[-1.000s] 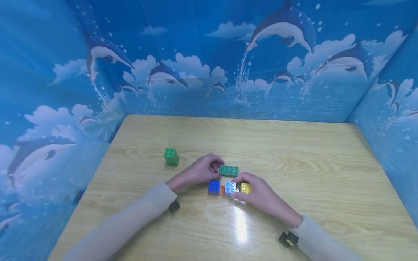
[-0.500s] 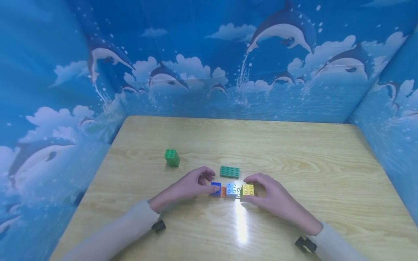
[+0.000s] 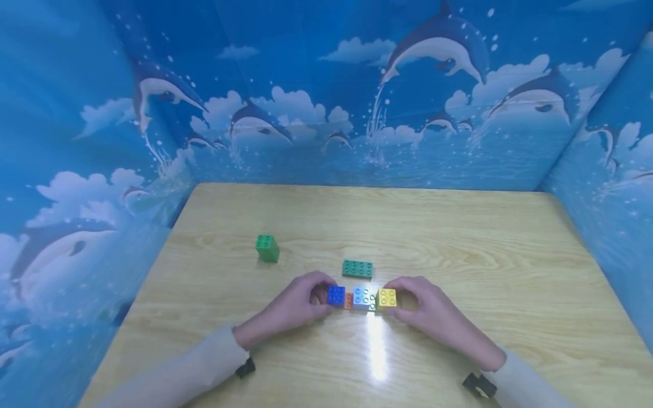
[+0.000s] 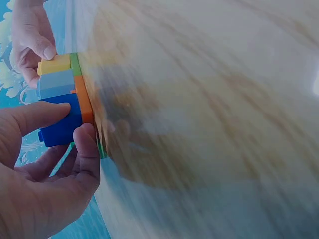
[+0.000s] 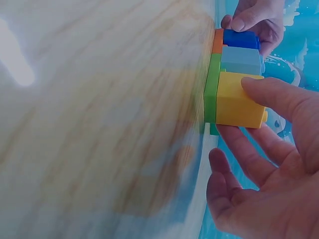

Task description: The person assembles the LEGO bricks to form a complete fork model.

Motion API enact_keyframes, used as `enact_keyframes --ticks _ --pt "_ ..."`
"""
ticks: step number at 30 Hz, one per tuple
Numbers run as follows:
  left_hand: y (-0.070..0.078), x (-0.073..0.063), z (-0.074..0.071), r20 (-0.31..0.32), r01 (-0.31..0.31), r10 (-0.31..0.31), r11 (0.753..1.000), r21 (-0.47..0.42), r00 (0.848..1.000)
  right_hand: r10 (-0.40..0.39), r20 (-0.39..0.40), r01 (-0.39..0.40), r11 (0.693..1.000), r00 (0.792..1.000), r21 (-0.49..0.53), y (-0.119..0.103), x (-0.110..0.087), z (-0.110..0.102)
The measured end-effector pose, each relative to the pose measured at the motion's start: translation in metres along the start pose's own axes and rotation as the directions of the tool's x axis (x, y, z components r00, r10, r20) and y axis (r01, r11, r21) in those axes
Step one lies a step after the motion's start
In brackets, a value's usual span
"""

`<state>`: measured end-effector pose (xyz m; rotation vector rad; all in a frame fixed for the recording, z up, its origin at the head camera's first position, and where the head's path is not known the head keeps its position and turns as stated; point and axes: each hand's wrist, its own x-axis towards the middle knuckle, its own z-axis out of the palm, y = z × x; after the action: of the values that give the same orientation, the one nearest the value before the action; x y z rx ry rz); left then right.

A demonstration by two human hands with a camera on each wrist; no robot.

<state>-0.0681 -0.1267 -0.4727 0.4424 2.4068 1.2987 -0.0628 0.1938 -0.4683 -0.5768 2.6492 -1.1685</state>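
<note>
A row of joined toy bricks sits on the table: an orange brick [image 4: 84, 102] and a light green brick [image 5: 212, 89] lie underneath, with a blue brick [image 3: 336, 295], a light blue brick [image 3: 361, 296] and a yellow brick [image 3: 387, 297] on top. My left hand [image 3: 301, 301] pinches the blue brick at the row's left end, thumb on the near side. At the right end, the yellow brick is held between the thumb and fingers of my right hand [image 3: 428, 309]. The undersides of the bricks are hidden.
Just behind the row lies a dark green brick [image 3: 357, 268] with two rows of studs. A tall green block [image 3: 267, 248] stands farther left on the wooden table [image 3: 459, 238]. Dolphin-printed sheets [image 3: 316, 102] rise around the back and sides.
My left hand has left the dark green brick's side and come nearer to grip the blue brick. My right hand has shifted right, from around the light blue brick to the yellow one.
</note>
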Motion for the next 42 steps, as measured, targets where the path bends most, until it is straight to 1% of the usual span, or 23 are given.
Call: enact_keyframes --ticks 4,10,14,19,23,26,28,34,39,42 --pt "-0.001 -0.001 0.001 -0.018 -0.009 0.009 1.0 0.0 1.0 0.004 -0.008 -0.004 1.0 1.0 -0.01 0.001 0.0 0.0" --pt "-0.002 0.0 -0.001 -0.039 -0.025 0.026 0.999 0.038 0.999 -0.001 -0.022 0.001 1.0 1.0 0.007 0.001 -0.002 0.0" --pt "0.0 -0.001 -0.004 -0.049 -0.049 0.052 0.997 0.058 0.997 -0.037 -0.038 0.038 0.999 0.999 0.028 0.001 -0.002 0.0" --pt "0.006 -0.001 -0.01 -0.076 -0.069 0.075 0.994 0.083 0.994 -0.085 -0.063 0.089 0.994 0.994 0.061 0.0 0.001 -0.003" --pt "0.009 0.004 -0.016 -0.113 -0.104 0.115 0.99 0.098 0.987 -0.104 -0.097 0.11 0.992 0.99 0.066 0.0 0.007 -0.006" --pt "0.009 0.011 -0.019 -0.139 -0.129 0.142 0.987 0.096 0.98 -0.108 -0.118 0.117 0.991 0.987 0.068 0.003 0.014 -0.007" --pt "0.009 0.016 -0.02 -0.159 -0.124 0.136 0.989 0.082 0.978 -0.105 -0.132 0.115 0.991 0.986 0.069 0.006 0.02 -0.007" --pt "0.011 0.028 -0.021 -0.211 -0.059 0.063 0.998 0.024 0.975 -0.084 -0.157 0.097 0.992 0.984 0.077 0.009 0.033 -0.009" --pt "0.011 0.035 -0.022 -0.233 -0.025 0.024 1.0 -0.002 0.972 -0.082 -0.166 0.098 0.991 0.983 0.089 0.009 0.041 -0.009" --pt "0.009 0.037 -0.022 -0.234 -0.009 0.005 1.0 -0.014 0.972 -0.077 -0.167 0.094 0.991 0.983 0.096 0.01 0.042 -0.009"
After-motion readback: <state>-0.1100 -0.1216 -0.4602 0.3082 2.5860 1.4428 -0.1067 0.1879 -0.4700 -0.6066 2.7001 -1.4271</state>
